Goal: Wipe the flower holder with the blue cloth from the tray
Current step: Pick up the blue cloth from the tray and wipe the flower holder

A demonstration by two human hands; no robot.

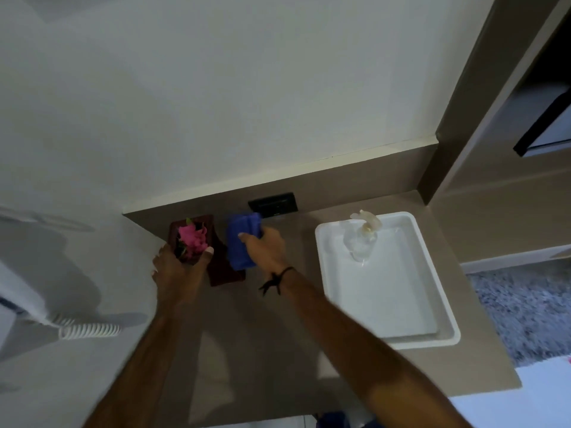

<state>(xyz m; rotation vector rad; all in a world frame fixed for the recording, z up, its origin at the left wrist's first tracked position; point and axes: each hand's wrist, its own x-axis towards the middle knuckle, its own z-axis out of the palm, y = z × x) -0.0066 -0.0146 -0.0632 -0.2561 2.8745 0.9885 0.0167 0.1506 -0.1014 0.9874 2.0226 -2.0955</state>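
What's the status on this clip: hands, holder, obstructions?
Left hand grips holder. Right hand presses cloth to its side. Tray apart, right. Nothing blocking.

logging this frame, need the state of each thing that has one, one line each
flower holder: upright on the counter, gripped at its top by the left hand
blue cloth: bunched, pressed against the holder's right side
left hand: closed on the holder
right hand: closed on the cloth
pink flowers: inside the holder
tray: flat on the counter, holds only the spray bottle
spray bottle: upright in the tray
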